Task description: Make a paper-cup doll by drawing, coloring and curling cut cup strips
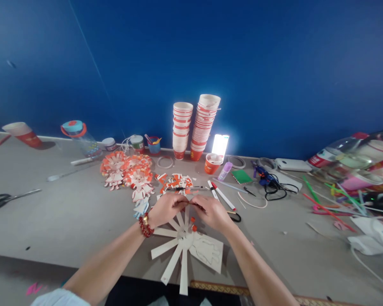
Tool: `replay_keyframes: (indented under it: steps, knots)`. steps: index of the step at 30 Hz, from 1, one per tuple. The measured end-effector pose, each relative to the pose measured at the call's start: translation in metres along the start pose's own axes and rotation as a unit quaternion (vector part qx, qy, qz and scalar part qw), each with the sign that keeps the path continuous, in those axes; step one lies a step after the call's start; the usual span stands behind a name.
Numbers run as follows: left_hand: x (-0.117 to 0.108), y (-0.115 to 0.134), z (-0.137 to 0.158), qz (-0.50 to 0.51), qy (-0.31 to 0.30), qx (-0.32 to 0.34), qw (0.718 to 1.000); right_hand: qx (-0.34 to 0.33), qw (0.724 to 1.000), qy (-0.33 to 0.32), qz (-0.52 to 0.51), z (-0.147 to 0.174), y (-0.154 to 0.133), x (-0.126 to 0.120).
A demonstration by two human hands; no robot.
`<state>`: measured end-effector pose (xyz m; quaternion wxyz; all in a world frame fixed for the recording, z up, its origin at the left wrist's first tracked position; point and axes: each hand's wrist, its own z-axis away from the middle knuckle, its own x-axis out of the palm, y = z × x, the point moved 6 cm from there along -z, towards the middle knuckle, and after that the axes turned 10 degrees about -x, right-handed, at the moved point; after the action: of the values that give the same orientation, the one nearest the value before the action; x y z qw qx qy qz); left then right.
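We keep our left hand and our right hand close together above the near middle of the surface. The fingers of both hands are bent and closed, pinching the far end of one strip of the cut paper cup; the tip itself is hidden by them. This cup is spread out at the near edge, with white strips going around like rays. On its right, a wide piece has a drawn figure. We cannot tell if it rests on the surface. To the far left of our hands lie paper figures with orange curls. Beyond our hands are orange and white scraps, and farther two cup stacks. Scissors lie at the left.
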<state>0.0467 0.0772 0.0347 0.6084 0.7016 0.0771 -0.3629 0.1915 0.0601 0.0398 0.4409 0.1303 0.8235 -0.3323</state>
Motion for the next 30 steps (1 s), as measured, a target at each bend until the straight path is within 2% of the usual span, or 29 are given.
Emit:
replay_keyframes:
  steps: [5, 8, 14, 19, 24, 30]
  knots:
    - [0.002, -0.005, -0.001, 0.052, -0.029, -0.016, 0.998, -0.015, 0.999, 0.016, -0.025, -0.002, -0.002, -0.001]
    - [0.002, -0.010, -0.002, 0.058, -0.023, -0.033, 0.997, -0.030, 0.999, 0.018, -0.023, -0.002, -0.004, -0.001]
    - [0.003, -0.007, -0.002, 0.058, -0.029, -0.019, 0.998, -0.041, 0.999, 0.011, -0.012, -0.002, -0.005, 0.003]
    - [0.002, -0.004, 0.000, 0.051, -0.031, -0.020, 0.998, 0.000, 0.999, 0.015, -0.033, -0.002, 0.001, 0.005]
    - [0.004, -0.004, 0.000, -0.024, -0.005, -0.019, 1.000, 0.067, 0.996, -0.002, -0.060, 0.001, 0.009, 0.009]
    - [0.005, -0.001, 0.001, -0.063, 0.003, -0.005, 0.998, 0.090, 0.994, -0.013, -0.055, 0.000, 0.008, 0.007]
